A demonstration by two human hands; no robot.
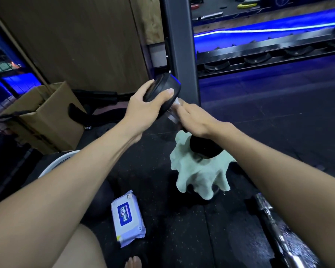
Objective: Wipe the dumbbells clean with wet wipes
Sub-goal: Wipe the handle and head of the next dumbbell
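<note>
A black dumbbell (163, 93) stands tilted, its lower head (203, 147) resting on a pale green cloth (199, 175) draped over something on the floor. My left hand (145, 107) grips the upper head, thumb on its rim. My right hand (193, 118) wraps the handle just below that head, with a crumpled translucent wipe (173, 113) under its fingers. A white and blue wet wipes pack (127, 217) lies on the dark rubber floor in front of my knee.
A grey rack upright (179, 45) rises right behind the dumbbell, with a rack shelf of cradles (269, 57) to the right. An open cardboard box (41, 115) sits at left, a white basin rim (56, 163) near my left arm, a chrome bar (284, 238) at bottom right.
</note>
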